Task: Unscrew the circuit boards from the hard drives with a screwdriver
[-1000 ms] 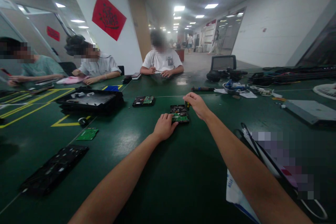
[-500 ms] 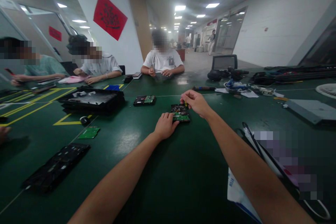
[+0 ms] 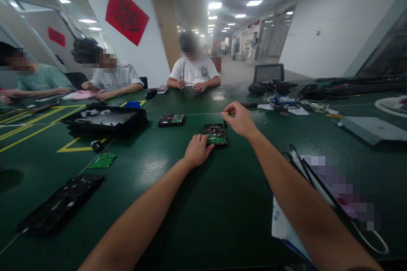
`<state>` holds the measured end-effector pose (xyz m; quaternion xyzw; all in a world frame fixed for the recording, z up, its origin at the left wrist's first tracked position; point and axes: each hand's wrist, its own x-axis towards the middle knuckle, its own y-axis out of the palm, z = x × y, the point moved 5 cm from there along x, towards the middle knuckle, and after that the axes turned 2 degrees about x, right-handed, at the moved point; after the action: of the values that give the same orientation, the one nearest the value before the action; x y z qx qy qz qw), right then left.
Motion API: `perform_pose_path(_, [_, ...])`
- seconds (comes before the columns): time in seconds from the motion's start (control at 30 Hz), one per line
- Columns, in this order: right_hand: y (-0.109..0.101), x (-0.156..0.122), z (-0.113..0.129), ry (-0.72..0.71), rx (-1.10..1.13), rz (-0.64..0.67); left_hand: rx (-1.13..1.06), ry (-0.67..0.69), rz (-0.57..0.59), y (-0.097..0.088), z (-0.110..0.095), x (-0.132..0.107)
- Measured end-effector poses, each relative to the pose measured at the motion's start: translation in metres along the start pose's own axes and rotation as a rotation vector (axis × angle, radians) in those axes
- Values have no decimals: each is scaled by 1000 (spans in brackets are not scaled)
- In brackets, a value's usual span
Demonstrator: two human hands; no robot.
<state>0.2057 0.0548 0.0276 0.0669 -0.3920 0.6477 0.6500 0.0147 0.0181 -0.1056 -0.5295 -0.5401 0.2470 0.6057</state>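
Observation:
A small hard drive (image 3: 215, 133) with a green circuit board on top lies on the dark green table (image 3: 222, 194) in front of me. My left hand (image 3: 197, 150) rests on its near left corner, fingers curled against it. My right hand (image 3: 241, 119) hovers just right of the drive, fingers pinched on a small screwdriver with a yellow handle (image 3: 226, 114), whose tip points down at the drive's far right corner.
A second drive (image 3: 172, 119), a black tray (image 3: 104, 121), a loose green board (image 3: 102, 160) and a flat black panel (image 3: 60, 203) lie to the left. A bag with papers (image 3: 321, 186) is at my right. Three people sit across the table. Cables and tools crowd the far right.
My right hand has lifted slightly and shifted a little right with the screwdriver. My left hand stays on the drive. The view has tilted a bit.

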Motion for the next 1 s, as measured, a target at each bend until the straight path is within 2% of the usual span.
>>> perform_pose_path(0.27, [0,-2,13,-169,-300,2,-5,0,-5,2,2,1])
perform_pose_path(0.57, [-7,5,28,-142,-465,177,-87,-46,15,-4,4,2])
perform_pose_path(0.8, [-13,12,21,-130,-546,127,-209,-32,12,-2,11,9])
perform_pose_path(1.0, [-7,21,21,-104,-523,205,-223,-32,32,0,10,8])
